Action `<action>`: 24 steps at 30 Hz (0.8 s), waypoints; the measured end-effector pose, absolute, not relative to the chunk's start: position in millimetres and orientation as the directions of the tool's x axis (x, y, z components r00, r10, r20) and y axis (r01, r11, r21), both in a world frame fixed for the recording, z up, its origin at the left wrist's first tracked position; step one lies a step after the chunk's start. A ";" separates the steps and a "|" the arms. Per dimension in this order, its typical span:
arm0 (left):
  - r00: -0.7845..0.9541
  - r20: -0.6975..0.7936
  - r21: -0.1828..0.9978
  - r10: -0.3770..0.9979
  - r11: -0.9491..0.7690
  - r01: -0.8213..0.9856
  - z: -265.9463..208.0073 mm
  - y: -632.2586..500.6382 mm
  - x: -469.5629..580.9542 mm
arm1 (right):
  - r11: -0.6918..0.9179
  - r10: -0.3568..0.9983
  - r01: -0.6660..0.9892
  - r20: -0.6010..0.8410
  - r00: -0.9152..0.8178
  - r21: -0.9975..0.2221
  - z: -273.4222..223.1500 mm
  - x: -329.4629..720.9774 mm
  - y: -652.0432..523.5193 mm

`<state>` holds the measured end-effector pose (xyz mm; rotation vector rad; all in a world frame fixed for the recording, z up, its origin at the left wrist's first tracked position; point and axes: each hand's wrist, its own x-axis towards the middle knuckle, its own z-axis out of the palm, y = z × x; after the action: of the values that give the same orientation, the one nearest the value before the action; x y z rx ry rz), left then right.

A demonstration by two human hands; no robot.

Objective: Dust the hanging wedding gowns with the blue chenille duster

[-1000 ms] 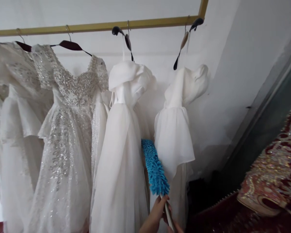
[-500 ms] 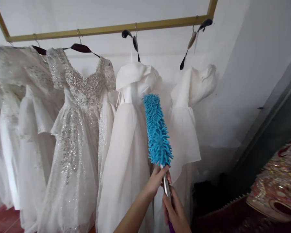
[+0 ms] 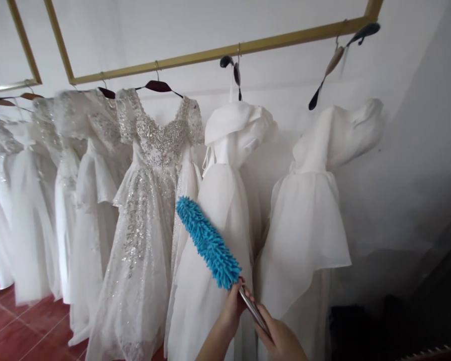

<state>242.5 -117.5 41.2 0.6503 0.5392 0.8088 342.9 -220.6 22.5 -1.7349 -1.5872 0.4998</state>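
Both hands hold a duster with a fluffy blue head [image 3: 209, 243] and a metal handle [image 3: 252, 308]. My left hand [image 3: 235, 303] is closed round the handle just under the blue head. Lower down, my right hand [image 3: 280, 335] wraps the handle's other end. The head tilts up and to the left, in front of the skirt of a plain white dress [image 3: 225, 210]; whether it touches the cloth I cannot tell. Right of it hangs another white dress [image 3: 310, 215] with a puffed shoulder. To the left is a white dress with silver sequins [image 3: 146, 200].
A gold rail [image 3: 195, 60] on the white wall carries the hangers, including a dark one [image 3: 158, 86]. More white dresses [image 3: 33, 175] hang at the left, above a red tiled floor [image 3: 33, 326]. Dark objects [image 3: 355, 328] lie low at the right.
The duster has swung from nearly upright to a leftward tilt, and its head is lower. My view has turned left, so more dresses show and the red sparkling garment at the right is gone.
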 end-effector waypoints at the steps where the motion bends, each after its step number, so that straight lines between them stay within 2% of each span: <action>1: 0.574 -0.225 0.683 0.787 0.548 -0.483 32.0 -116.5 238.6 | 0.013 0.972 0.693 0.172 0.161 -0.721 17.4 340.7 -219.2; 6: 0.552 -0.368 0.598 0.749 0.645 -0.476 -3.5 -109.7 212.3 | -0.035 0.988 0.700 0.081 0.132 -0.714 3.1 320.6 -210.6; 11: 0.503 -0.368 0.630 0.782 0.607 -0.484 1.0 -97.5 192.6 | -0.034 0.995 0.709 0.041 0.089 -0.704 9.6 296.7 -198.5; 15: 0.476 -0.265 0.732 0.839 0.496 -0.467 25.8 -90.6 187.0 | 0.020 0.992 0.655 0.096 0.079 -0.755 18.2 285.3 -190.1; 19: 0.440 -0.109 0.820 0.891 0.331 -0.467 48.8 -88.9 185.4 | -0.058 0.976 0.701 0.106 0.188 -0.710 22.0 283.4 -188.4; 21: 0.423 -0.040 0.845 0.905 0.257 -0.470 57.9 -88.7 186.3 | -0.087 0.960 0.718 0.134 0.245 -0.690 22.0 285.6 -189.6; 24: 0.428 0.026 0.844 0.903 0.210 -0.494 69.7 -88.3 191.2 | -0.058 0.922 0.681 0.223 0.317 -0.730 21.0 291.4 -191.8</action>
<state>191.2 -88.3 69.7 0.9072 0.5446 1.0407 291.4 -191.8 21.0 -1.8052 -1.4316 0.3906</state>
